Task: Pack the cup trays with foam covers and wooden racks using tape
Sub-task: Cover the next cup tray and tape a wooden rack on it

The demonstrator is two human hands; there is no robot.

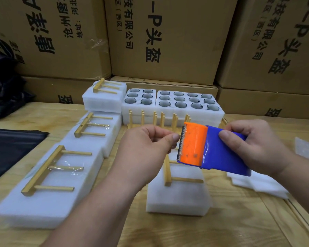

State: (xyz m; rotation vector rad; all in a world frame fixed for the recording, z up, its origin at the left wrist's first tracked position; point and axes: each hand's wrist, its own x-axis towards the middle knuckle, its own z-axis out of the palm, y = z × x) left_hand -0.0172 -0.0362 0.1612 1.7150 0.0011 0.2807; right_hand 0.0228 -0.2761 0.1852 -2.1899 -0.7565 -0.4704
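While the right hand grips the blue body of the tape dispenser, the left hand pinches the tape end at its orange toothed edge, both held above a foam-covered tray with a wooden rack lying on top. Left on the wooden surface, three more foam packs carry racks, nearest one taped. Open cup trays sit at back, upright racks in front of them. Cardboard boxes behind.

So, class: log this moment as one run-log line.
right hand: holds tape dispenser | left hand: pinches tape end | foam pack: rack untaped
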